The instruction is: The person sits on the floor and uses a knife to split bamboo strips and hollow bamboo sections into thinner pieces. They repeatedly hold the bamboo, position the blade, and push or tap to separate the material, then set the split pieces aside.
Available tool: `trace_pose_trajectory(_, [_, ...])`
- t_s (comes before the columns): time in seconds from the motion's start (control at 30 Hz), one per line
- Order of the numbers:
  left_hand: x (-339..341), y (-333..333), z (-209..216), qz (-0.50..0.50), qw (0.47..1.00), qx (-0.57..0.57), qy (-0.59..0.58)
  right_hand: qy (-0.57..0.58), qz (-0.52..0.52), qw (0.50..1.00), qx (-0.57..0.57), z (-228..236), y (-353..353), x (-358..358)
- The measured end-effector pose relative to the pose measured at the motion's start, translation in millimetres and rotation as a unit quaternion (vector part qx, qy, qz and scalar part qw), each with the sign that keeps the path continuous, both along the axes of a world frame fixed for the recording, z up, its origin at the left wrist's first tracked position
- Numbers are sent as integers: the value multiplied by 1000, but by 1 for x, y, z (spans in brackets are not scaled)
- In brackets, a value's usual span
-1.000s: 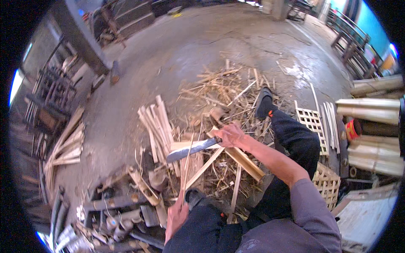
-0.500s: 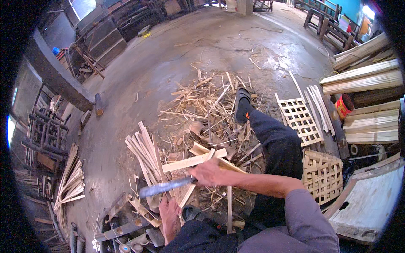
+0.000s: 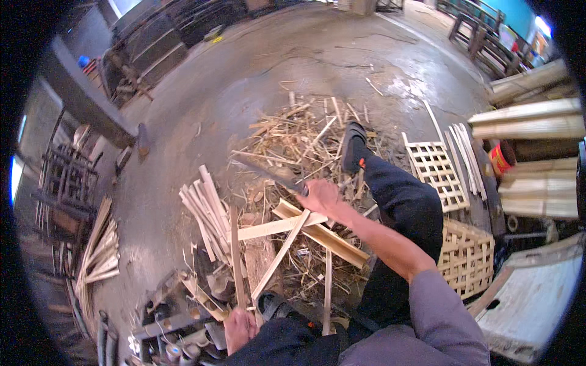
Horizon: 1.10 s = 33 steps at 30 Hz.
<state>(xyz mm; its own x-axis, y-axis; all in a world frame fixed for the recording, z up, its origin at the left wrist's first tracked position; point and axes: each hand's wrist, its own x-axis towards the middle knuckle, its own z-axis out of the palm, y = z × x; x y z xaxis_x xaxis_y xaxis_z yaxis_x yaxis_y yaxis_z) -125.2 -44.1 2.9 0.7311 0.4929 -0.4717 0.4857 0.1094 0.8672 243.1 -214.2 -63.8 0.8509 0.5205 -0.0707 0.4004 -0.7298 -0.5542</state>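
My left hand [image 3: 241, 330] is closed around the lower end of a bamboo strip [image 3: 236, 256], which stands up away from me beside my left foot. Farther out, my right hand [image 3: 322, 199] grips a long-bladed knife [image 3: 276, 177], its blade pointing to the far left over the shavings; most of the handle is hidden in the fist. Under the knife, a split bamboo piece [image 3: 268, 229] lies across a trough-shaped bamboo half [image 3: 336, 243]. Another narrow strip [image 3: 282, 253] leans over them. Left of the held strip rests a bundle of bamboo strips [image 3: 200, 210].
Bamboo shavings [image 3: 293, 131] cover the floor ahead, around my outstretched right foot [image 3: 354, 148]. Woven bamboo panels [image 3: 434, 172] lie at the right, near a red tub [image 3: 501, 158] and stacked split bamboo [image 3: 537, 178]. Cut bamboo tubes [image 3: 177, 329] sit at lower left.
My right hand has swung the knife up and away from the left hand, out over the shavings. My left hand has drawn slightly nearer to me, and the strip now shows plainly.
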Motion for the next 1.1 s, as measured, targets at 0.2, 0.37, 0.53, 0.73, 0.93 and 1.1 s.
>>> trace_pose_trajectory(0.2, [89,-1,20,88,982,-122,-117,-33,260,965,17,36,19,-105])
trace_pose_trajectory(0.37, [77,3,9,103,958,-215,-159,-141,260,949,111,2,29,-106])
trace_pose_trajectory(0.53, [48,-5,50,12,980,-177,-86,-32,-17,999,24,7,23,-38])
trace_pose_trajectory(0.73, [33,7,2,-35,962,-272,8,-1,53,997,55,43,26,-31])
trace_pose_trajectory(0.93, [52,23,-41,-104,838,-452,-286,91,146,981,84,36,36,-83])
trace_pose_trajectory(1.1, [98,-17,-78,51,949,185,-251,117,160,976,94,-25,44,-116])
